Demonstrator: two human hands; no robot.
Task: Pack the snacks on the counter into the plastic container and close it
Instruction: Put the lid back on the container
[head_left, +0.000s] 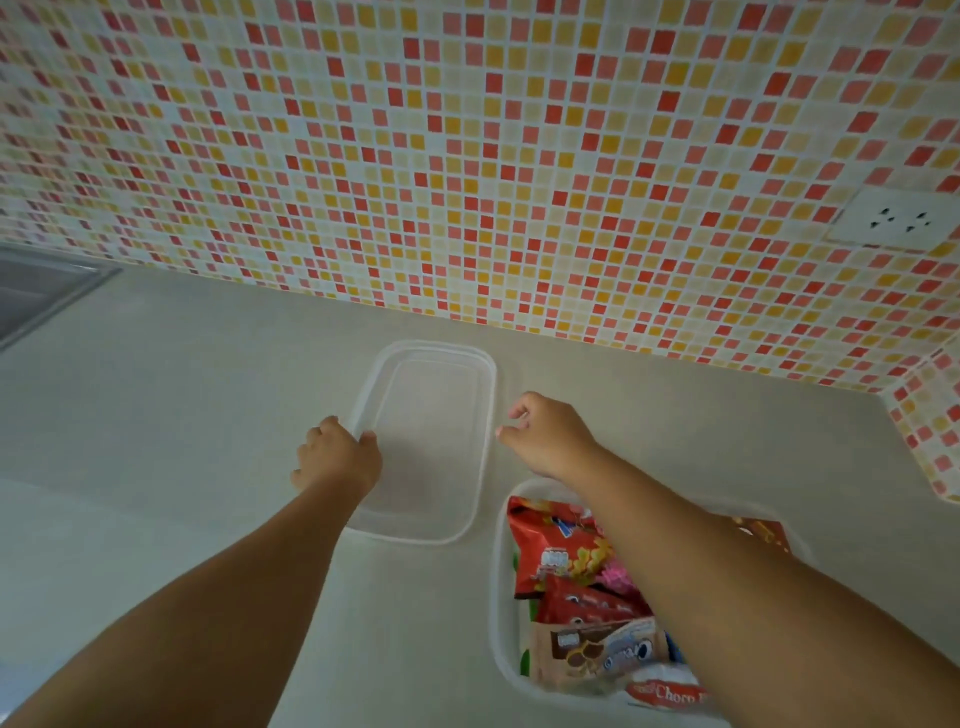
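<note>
Mosaic tiles (467, 156) in red, orange and cream rise behind a pale counter (182, 415), where the packing looks close to its last step. Snack packets (566, 566) already fill the plastic container (500, 597) near the counter's front edge, partly hidden under the right forearm, so what remains, by this view, is the closing. The clear lid (431, 447) lies flat toward the back edge, just beside the container (a spot that kept the opening free for loading). The left hand (337, 457) grips the lid's left rim, fingers curled over it, apparently to lift it. The right hand (550, 436) hovers just off the lid's right rim, fingers loosely curled and holding nothing, seemingly ready to take that side.
</note>
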